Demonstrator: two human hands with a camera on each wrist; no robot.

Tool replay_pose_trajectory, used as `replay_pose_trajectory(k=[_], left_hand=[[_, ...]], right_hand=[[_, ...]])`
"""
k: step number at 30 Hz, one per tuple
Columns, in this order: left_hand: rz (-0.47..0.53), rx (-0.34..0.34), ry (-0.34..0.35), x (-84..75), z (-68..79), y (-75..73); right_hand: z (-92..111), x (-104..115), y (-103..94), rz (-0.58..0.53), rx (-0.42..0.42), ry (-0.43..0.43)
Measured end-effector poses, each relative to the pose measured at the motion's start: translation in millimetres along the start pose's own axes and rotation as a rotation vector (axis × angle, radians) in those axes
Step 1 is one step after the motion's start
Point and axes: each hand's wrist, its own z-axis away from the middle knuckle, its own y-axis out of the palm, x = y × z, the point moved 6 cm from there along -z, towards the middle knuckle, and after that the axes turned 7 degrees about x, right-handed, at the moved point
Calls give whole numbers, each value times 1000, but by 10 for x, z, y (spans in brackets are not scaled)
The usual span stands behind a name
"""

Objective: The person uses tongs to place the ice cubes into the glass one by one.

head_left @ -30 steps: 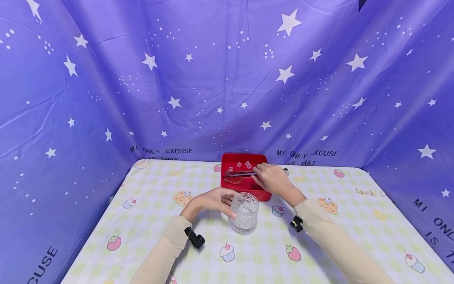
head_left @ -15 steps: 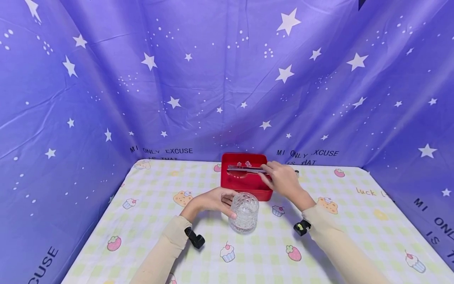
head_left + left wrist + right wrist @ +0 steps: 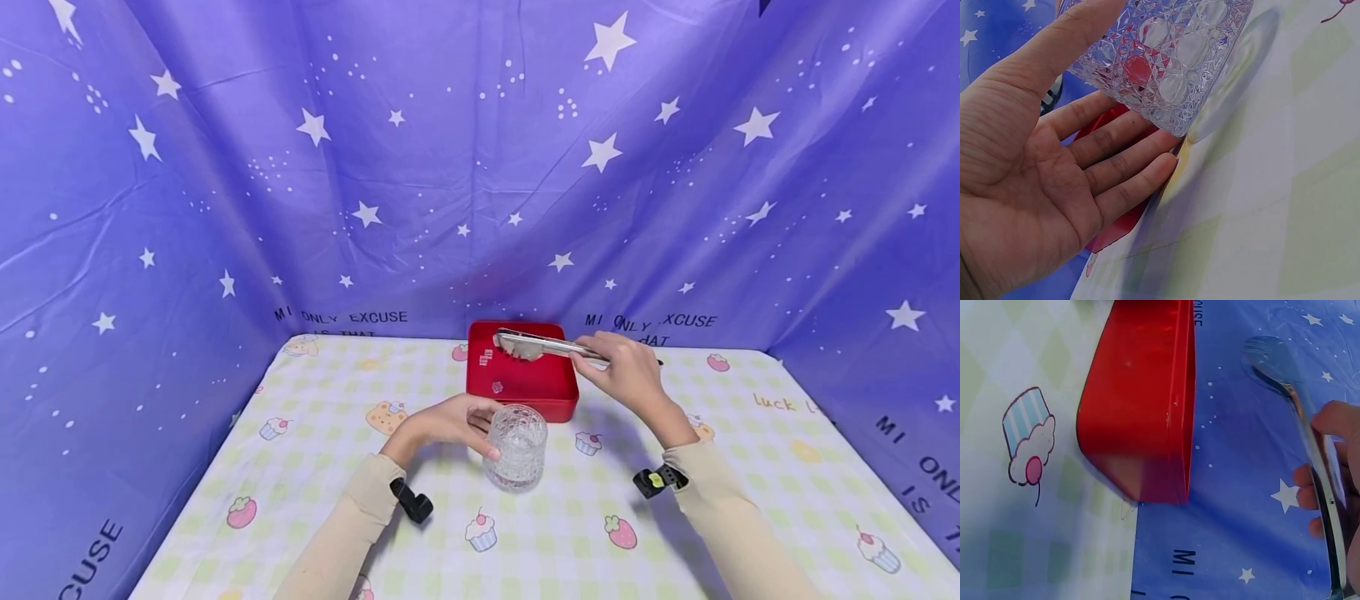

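The left hand (image 3: 448,422) held a clear, patterned glass tumbler (image 3: 517,454) on the green-and-white checked tablecloth (image 3: 555,550), thumb and fingers round it; behind stood a red, rectangular, open box (image 3: 557,410), with silver metal tongs (image 3: 555,343) above, gripped by the right hand (image 3: 628,372).

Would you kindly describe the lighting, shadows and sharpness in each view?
Head: bright and mostly sharp, with glints on the clear, patterned glass tumbler; left wrist: dimmer, with a ring-like shadow beside the tumbler on the green-and-white checked tablecloth; right wrist: bluish, with highlights along the silver metal tongs, whose tip looks blurred.
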Motion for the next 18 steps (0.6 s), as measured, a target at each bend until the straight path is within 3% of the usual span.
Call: replay_pose_trajectory(k=[10, 18], left_hand=[[-9, 3, 8, -8, -2, -6], [-14, 3, 7, -14, 5, -4]], right_hand=[[53, -31, 314, 61, 282, 23], [56, -35, 444, 68, 364, 48]])
